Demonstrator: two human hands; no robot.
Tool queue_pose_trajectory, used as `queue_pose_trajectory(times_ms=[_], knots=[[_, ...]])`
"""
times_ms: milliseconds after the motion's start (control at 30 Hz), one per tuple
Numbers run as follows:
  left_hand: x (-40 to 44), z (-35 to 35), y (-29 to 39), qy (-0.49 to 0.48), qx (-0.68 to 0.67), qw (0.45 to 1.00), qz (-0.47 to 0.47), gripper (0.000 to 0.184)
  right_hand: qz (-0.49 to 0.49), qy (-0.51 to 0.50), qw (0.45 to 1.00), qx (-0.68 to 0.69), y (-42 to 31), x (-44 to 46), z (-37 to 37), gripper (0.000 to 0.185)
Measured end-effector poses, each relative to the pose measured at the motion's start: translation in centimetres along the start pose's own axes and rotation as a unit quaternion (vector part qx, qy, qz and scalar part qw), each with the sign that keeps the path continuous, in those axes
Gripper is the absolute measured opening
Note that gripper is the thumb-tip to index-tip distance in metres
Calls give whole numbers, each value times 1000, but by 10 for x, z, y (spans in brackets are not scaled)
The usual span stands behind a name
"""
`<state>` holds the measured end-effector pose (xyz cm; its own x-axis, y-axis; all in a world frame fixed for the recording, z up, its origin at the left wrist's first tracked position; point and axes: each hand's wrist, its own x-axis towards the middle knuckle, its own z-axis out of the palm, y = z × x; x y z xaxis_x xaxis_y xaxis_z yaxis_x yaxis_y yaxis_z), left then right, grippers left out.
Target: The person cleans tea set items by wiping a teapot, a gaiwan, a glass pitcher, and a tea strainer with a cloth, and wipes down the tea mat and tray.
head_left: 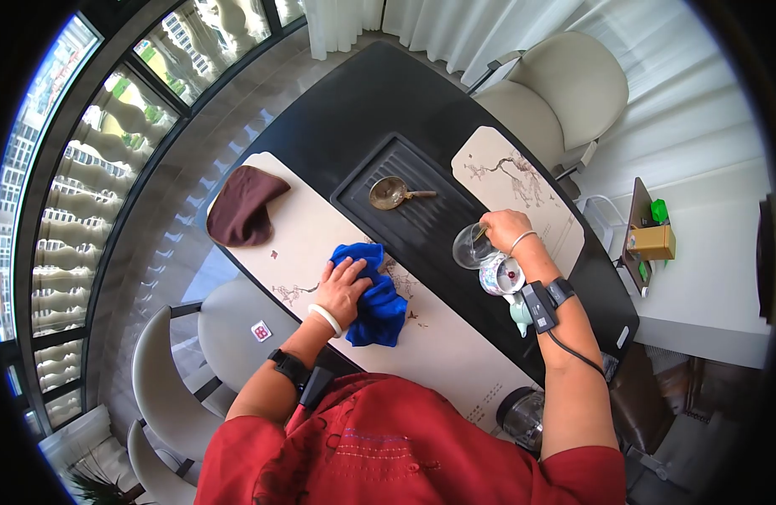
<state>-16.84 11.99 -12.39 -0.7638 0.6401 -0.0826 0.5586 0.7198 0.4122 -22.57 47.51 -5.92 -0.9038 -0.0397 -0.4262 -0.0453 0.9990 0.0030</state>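
Note:
My left hand (341,293) lies spread on a crumpled blue cloth (378,310), pressing it against the pale printed table mat (463,341). My right hand (505,229) is closed on the handle side of a clear glass pitcher (474,248), over the dark table. Just below that pitcher stands a patterned porcelain cup (499,276) with something red inside. A small pale-green teapot-like piece (520,313) sits beside my right wrist, partly hidden by the strapped device. Between my hands, a metal strainer with a handle (389,193) rests on the black ribbed tea tray (354,189).
A folded brown cloth (246,206) covers the mat's far left end. Near my body at right stands a glass kettle (522,417). Grey chairs (564,88) flank the table (354,93). A white side desk (707,286) holds a yellow box (653,243).

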Motion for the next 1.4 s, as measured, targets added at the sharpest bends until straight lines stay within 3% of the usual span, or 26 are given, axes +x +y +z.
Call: queue_pose_trajectory(times_ms=[100,167,200,233,267,333,367,400,433,467,533,600,667,700,800,867,1033,1067,1100,1133,1167,1200,1267,1300,1333,1400], knots=[[0,-9,-19,53,19,998,-7,32,-17,25,1000,3,-8,-10,-15,25],[3,-18,-28,32,-27,999,-35,31,60,17,997,-35,-27,-22,-45,34],[6,-22,-31,10,-74,995,-60,30,10,120,993,16,-36,-28,-47,34],[11,-25,-35,57,-117,991,-33,25,-42,220,972,67,-46,-37,-45,35],[17,-31,-33,58,-115,991,-33,25,-76,215,962,147,-67,-45,-45,38],[34,-45,-22,16,-278,956,-96,24,-157,162,919,322,-113,-59,-23,52],[43,-43,-19,18,-366,930,-29,31,-136,102,915,365,-136,-65,-11,59],[53,-55,-11,-72,-437,895,-48,41,-154,137,914,350,-152,-64,18,61],[64,-65,-4,-82,-406,909,-57,44,-134,101,929,329,-165,-65,39,51],[76,-72,1,-91,-373,921,-66,47,-129,132,940,287,-170,-61,79,42],[102,-65,-2,117,-259,956,-65,47,-137,63,932,329,-169,-79,105,30],[128,-57,-13,203,-208,954,-78,48,-143,38,921,360,-156,-104,94,28],[147,-42,-22,195,-162,962,-97,50,-108,-10,880,463,-137,-126,87,29],[154,-39,-23,192,-164,964,-88,50,-100,-5,880,464,-127,-135,86,29],[171,-26,-32,65,-156,971,-167,44,-65,46,898,433,-110,-152,81,35],[175,-14,-37,82,-139,975,-152,37,42,99,863,494,-109,-160,77,33],[172,-7,-46,109,-145,964,-193,37,17,132,861,491,-109,-157,84,33],[168,-12,-43,116,-333,902,-249,40,-9,138,863,487,-111,-155,85,33],[163,-17,-40,119,-507,801,-295,43,-12,138,862,487,-114,-153,85,33],[154,-21,-37,122,-506,801,-296,43,-11,131,827,547,-120,-149,85,34],[141,-31,-27,104,-616,730,-279,46,-12,120,787,605,-127,-146,84,35],[128,-39,-18,86,-714,646,-256,49,-18,115,787,606,-136,-141,74,35],[103,-51,-3,55,-761,601,-238,53,2,168,777,606,-150,-124,45,38],[93,-52,0,30,-798,562,-217,50,-9,158,826,542,-155,-114,43,39],[84,-53,2,10,-822,527,-216,43,-14,156,825,543,-162,-105,46,39],[70,-56,4,0,-845,475,-247,32,-78,204,917,334,-173,-85,64,38]])
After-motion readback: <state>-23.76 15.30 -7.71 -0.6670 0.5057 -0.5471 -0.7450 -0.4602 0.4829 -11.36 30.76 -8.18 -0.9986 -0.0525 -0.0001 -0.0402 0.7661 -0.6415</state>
